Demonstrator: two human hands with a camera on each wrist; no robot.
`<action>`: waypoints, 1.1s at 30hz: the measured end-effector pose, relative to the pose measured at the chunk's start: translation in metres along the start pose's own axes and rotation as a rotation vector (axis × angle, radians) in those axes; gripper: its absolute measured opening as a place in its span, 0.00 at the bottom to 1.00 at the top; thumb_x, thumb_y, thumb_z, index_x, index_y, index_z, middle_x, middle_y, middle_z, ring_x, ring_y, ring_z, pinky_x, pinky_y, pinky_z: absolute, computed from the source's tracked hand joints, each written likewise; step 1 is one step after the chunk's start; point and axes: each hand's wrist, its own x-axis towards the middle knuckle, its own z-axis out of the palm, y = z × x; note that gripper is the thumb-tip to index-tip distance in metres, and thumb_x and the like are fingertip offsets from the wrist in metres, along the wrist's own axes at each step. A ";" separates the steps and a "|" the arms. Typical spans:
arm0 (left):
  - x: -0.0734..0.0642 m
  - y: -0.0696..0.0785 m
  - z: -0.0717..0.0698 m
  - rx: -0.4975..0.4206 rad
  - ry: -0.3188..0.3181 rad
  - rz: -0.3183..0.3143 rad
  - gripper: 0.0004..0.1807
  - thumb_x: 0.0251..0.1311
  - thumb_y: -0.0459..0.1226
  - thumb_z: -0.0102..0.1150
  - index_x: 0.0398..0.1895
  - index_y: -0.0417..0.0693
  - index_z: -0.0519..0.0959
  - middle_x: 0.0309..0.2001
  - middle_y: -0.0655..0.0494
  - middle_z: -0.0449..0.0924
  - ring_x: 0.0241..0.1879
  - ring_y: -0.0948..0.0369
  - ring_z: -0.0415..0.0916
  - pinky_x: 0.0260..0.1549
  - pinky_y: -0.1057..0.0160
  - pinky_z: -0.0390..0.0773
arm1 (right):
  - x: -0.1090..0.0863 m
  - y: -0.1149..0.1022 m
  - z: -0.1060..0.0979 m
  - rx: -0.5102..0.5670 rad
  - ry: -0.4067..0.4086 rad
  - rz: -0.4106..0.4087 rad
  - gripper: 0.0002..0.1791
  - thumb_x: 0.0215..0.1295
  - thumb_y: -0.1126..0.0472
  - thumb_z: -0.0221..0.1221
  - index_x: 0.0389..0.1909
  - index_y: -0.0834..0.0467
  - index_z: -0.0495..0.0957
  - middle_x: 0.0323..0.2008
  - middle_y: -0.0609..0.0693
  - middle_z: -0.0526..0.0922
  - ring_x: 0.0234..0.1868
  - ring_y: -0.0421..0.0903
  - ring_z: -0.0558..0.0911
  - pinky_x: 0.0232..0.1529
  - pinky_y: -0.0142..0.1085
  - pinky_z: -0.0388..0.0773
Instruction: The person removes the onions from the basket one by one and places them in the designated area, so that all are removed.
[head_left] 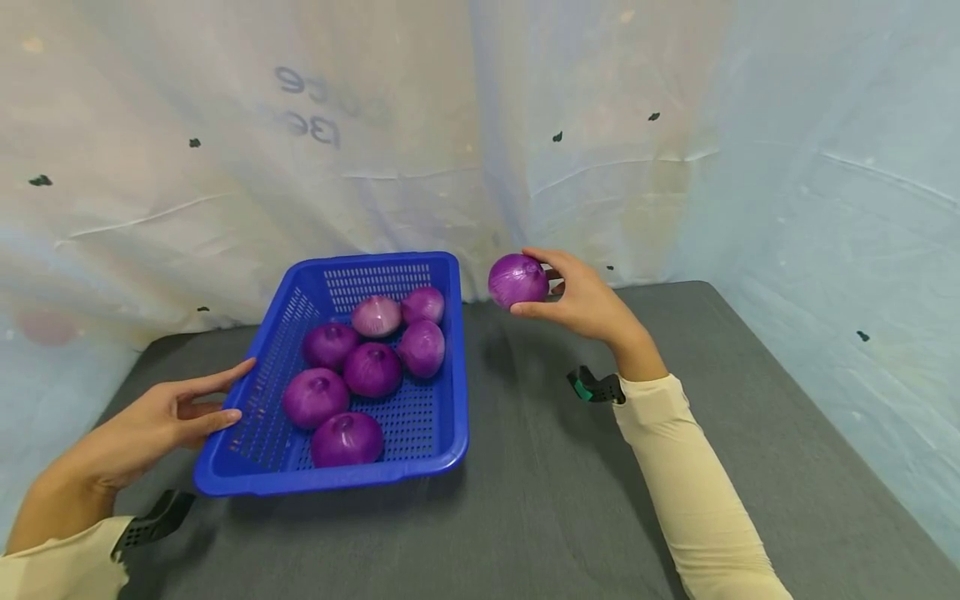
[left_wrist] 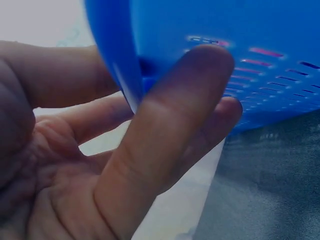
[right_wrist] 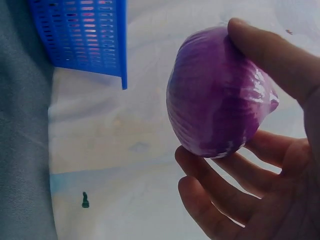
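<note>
My right hand (head_left: 581,296) holds a purple onion (head_left: 518,280) up to the right of the basket, thumb on one side and fingertips on the other. In the right wrist view the glossy onion (right_wrist: 217,95) shows its pointed end toward the palm. At the left side of the blue plastic basket (head_left: 457,375), my left hand (head_left: 161,417) grips the rim. Its thumb and fingers show close up against the blue wall (left_wrist: 165,30) in the left wrist view. Several onions lie in the basket, among them a paler one (head_left: 377,317) near the far end.
Basket and hands are over a dark grey table (head_left: 540,500). A pale plastic sheet (head_left: 420,125) with faint lettering hangs behind the table, and bluish sheeting (head_left: 847,208) runs along the right. Black straps (head_left: 592,386) are at both wrists.
</note>
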 end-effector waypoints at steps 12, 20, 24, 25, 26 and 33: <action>0.003 -0.001 0.003 -0.041 -0.015 0.067 0.36 0.74 0.31 0.48 0.80 0.53 0.48 0.54 0.71 0.78 0.48 0.60 0.85 0.40 0.55 0.85 | 0.018 0.020 0.009 -0.097 -0.066 0.037 0.50 0.56 0.43 0.71 0.76 0.55 0.59 0.68 0.58 0.67 0.64 0.55 0.72 0.57 0.52 0.77; 0.002 -0.004 -0.002 -0.065 -0.027 0.007 0.34 0.76 0.36 0.47 0.80 0.55 0.48 0.54 0.76 0.79 0.49 0.56 0.85 0.42 0.54 0.85 | 0.022 0.039 0.022 -0.103 -0.090 0.036 0.50 0.56 0.45 0.71 0.75 0.59 0.59 0.69 0.58 0.68 0.63 0.57 0.74 0.59 0.52 0.76; 0.005 -0.008 -0.004 -0.111 0.009 -0.029 0.30 0.78 0.40 0.44 0.79 0.55 0.52 0.54 0.79 0.80 0.48 0.57 0.86 0.40 0.50 0.85 | 0.020 0.041 0.024 -0.095 -0.099 0.044 0.50 0.57 0.46 0.71 0.75 0.59 0.58 0.70 0.59 0.67 0.63 0.58 0.74 0.60 0.54 0.75; 0.006 -0.009 -0.004 -0.114 0.015 -0.026 0.30 0.78 0.41 0.44 0.79 0.55 0.52 0.54 0.79 0.80 0.48 0.57 0.86 0.40 0.49 0.85 | 0.019 0.042 0.024 -0.096 -0.101 0.044 0.50 0.57 0.46 0.71 0.75 0.59 0.58 0.70 0.60 0.67 0.63 0.58 0.74 0.60 0.54 0.75; 0.006 -0.009 -0.003 -0.116 0.027 -0.029 0.30 0.78 0.41 0.44 0.79 0.55 0.53 0.53 0.79 0.80 0.48 0.58 0.86 0.39 0.49 0.85 | 0.019 0.042 0.024 -0.094 -0.102 0.047 0.50 0.57 0.46 0.71 0.75 0.59 0.58 0.70 0.59 0.67 0.63 0.58 0.73 0.60 0.54 0.75; 0.005 -0.010 0.000 -0.033 0.085 -0.012 0.32 0.77 0.42 0.46 0.79 0.54 0.52 0.49 0.78 0.81 0.45 0.60 0.86 0.37 0.53 0.85 | 0.021 0.044 0.022 -0.125 -0.116 0.045 0.50 0.58 0.47 0.70 0.76 0.59 0.57 0.70 0.59 0.67 0.65 0.57 0.72 0.61 0.53 0.74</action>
